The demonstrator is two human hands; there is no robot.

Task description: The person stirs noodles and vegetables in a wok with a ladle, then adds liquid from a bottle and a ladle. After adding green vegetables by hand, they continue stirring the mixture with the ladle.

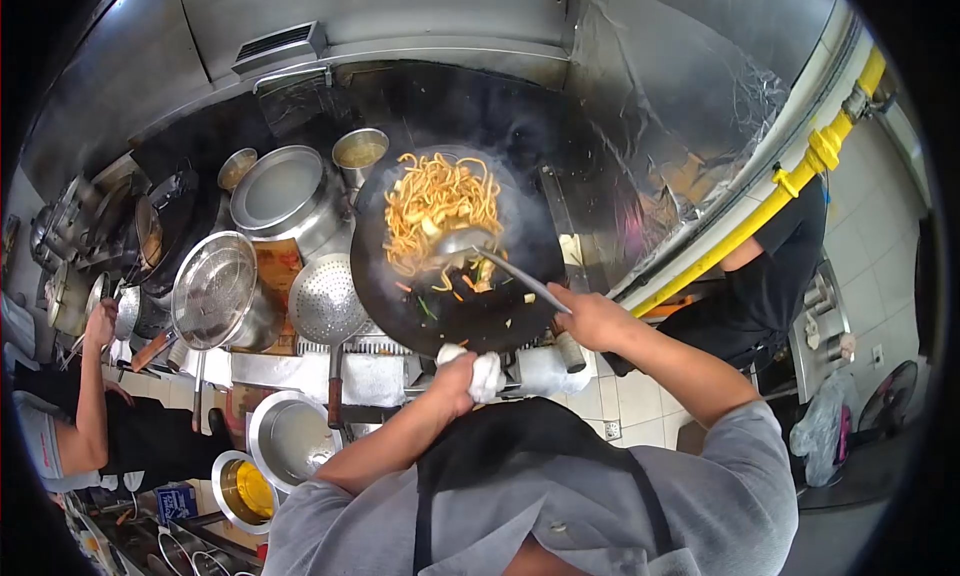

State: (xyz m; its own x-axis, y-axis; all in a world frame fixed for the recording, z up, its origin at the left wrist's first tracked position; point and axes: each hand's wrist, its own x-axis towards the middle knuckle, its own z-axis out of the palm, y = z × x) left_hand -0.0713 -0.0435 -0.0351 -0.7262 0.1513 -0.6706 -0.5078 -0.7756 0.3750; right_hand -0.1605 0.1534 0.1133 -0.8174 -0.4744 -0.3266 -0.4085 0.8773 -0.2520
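My right hand (590, 321) is closed round the handle of a metal ladle (466, 242). The bowl of the ladle rests among thick noodles (440, 198) in a large black wok (400, 326). Bits of vegetable, orange and green, lie loose on the near side of the wok. At the near rim, my left hand (455, 381) grips a folded white cloth (487, 376); whether the wok's handle is inside it is hidden. Steam rises over the noodles.
Left of the wok stand a perforated skimmer (328, 298), a wire strainer (214, 288) and a lidded pot (279, 189). A metal basin (294, 436) sits low at left. Another person's hand (101, 323) is at far left. A yellow pipe (760, 219) runs along the right.
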